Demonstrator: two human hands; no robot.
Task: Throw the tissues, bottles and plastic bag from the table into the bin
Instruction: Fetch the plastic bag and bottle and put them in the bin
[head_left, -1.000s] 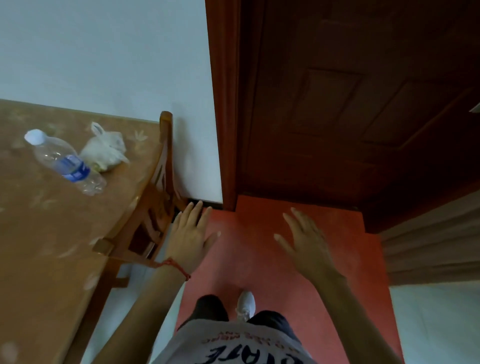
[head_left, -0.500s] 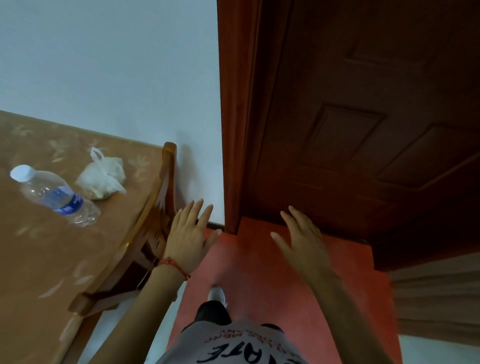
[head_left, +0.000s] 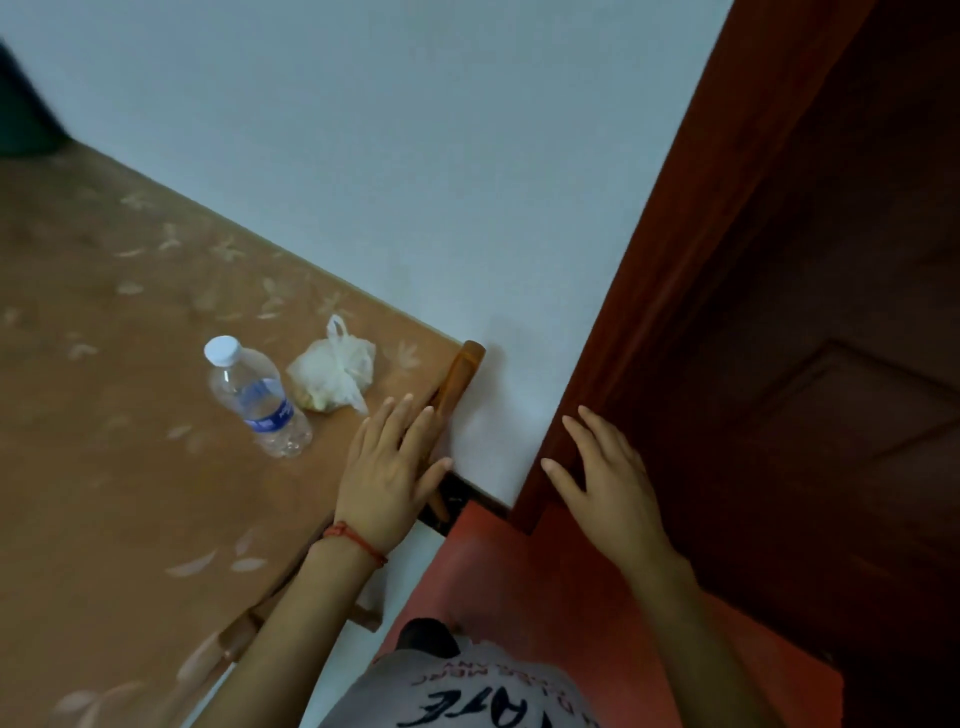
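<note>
We look down on a brown table (head_left: 119, 467) with a pale leaf pattern, pushed against a white wall (head_left: 415, 156). A clear plastic bottle (head_left: 257, 397) with a white cap and a blue label lies on its side on the table, cap pointing away from us. Just beside it, toward the wall, sits a knotted white plastic bag (head_left: 335, 376), its handles sticking up; whether bottle and bag touch we cannot tell. Our left hand (head_left: 387, 473), a red string around the wrist, is stretched out flat with fingers straight and slightly spread, holding nothing, over the table's near corner and the top of a wooden chair (head_left: 457, 379) tucked against that edge. It is near the bag and the bottle but apart from both. Our right hand (head_left: 605, 480) is likewise spread and empty, raised in front of a dark reddish-brown door frame (head_left: 675, 260) and door (head_left: 831, 364). Below lies a red mat (head_left: 519, 582), and the hem of a grey printed shirt (head_left: 467, 691) shows at the bottom edge.
</note>
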